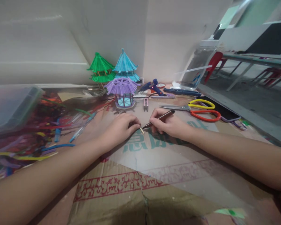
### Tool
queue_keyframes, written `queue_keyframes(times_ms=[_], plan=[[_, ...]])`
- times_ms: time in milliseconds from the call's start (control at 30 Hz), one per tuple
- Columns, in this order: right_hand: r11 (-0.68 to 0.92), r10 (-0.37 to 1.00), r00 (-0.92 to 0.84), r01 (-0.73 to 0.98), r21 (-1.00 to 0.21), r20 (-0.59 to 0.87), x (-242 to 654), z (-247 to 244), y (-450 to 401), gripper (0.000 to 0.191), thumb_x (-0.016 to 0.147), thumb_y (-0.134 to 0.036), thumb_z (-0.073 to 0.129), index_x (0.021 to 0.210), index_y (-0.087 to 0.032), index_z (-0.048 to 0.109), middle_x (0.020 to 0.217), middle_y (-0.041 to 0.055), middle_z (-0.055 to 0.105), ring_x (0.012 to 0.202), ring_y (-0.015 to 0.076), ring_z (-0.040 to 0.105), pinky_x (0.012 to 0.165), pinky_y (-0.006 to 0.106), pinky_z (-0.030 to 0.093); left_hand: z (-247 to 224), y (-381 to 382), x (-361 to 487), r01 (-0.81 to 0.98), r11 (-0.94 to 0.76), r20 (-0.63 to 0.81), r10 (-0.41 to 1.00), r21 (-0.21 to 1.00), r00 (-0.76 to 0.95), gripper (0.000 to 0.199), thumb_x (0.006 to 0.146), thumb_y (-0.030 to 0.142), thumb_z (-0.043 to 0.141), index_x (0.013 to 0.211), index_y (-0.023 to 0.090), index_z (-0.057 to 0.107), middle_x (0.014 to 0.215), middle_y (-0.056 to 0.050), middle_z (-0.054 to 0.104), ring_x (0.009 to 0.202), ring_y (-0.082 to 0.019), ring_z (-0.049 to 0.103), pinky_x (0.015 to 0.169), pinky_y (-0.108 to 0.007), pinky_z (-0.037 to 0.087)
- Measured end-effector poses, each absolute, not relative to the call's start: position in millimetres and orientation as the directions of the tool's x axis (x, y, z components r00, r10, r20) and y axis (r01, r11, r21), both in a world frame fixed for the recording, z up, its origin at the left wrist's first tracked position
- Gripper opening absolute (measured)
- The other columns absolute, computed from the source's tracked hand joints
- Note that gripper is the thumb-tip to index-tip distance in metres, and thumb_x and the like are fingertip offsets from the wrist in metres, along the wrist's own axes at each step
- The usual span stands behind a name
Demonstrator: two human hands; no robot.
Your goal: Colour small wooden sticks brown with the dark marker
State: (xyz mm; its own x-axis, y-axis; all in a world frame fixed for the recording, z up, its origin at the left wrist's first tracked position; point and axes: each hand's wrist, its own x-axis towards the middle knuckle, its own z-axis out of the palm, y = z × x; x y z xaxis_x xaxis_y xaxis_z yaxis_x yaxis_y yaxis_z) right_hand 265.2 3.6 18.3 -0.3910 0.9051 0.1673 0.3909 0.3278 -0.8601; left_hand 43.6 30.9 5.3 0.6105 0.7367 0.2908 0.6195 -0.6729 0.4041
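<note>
My right hand [165,123] grips a dark marker pen [162,117], its tip pointing down and left. That tip is at or very near a short pale stick [142,130]; whether it touches, I cannot tell. My left hand [124,126] pinches the stick between thumb and finger, with one end poking out. Beneath both hands lies a translucent sheet [168,156] over printed cardboard [107,184]. Just beyond the hands stands a small pavilion model with a purple fringed roof [123,89]. Small pink-handled snips [145,104] lie between it and my right hand.
Green [100,67] and light blue [124,64] pavilion models stand by the wall. A blue glue gun [153,86], a utility knife [182,92], scissors [201,109] and a phone [224,111] lie right. Colourful pipe cleaners [37,156] and a plastic box [14,103] crowd the left.
</note>
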Motion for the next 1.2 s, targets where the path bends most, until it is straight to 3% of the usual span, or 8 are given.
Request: queue_keyframes(times_ms=[500,1200], plan=[[0.351,0.897,-0.407,0.420,-0.837,0.172,263.6,19.4,3.6,0.016,0.092,-0.035,0.058,0.087,-0.021,0.054,0.069,0.0014,0.071,0.045,0.0098,0.051,0.045,0.022,0.039,5.2,33.1,42.3,0.616,-0.649,0.253,0.752,0.447,0.608,0.007,0.093,0.020,0.064,0.090,0.018,0.070,0.091,-0.003,0.071,0.089,-0.021,0.063,0.081,-0.033,0.046],[0.257,0.903,-0.422,0.369,-0.893,0.085,265.6,19.3,7.3,0.018,0.090,-0.032,0.058,0.078,-0.021,0.049,0.059,-0.0015,0.068,0.042,0.0083,0.049,0.041,0.020,0.040,6.8,32.8,43.5,0.620,-0.644,0.253,0.757,0.448,0.603,0.006,0.092,0.018,0.065,0.090,0.018,0.071,0.092,-0.003,0.072,0.091,-0.021,0.064,0.084,-0.034,0.047]])
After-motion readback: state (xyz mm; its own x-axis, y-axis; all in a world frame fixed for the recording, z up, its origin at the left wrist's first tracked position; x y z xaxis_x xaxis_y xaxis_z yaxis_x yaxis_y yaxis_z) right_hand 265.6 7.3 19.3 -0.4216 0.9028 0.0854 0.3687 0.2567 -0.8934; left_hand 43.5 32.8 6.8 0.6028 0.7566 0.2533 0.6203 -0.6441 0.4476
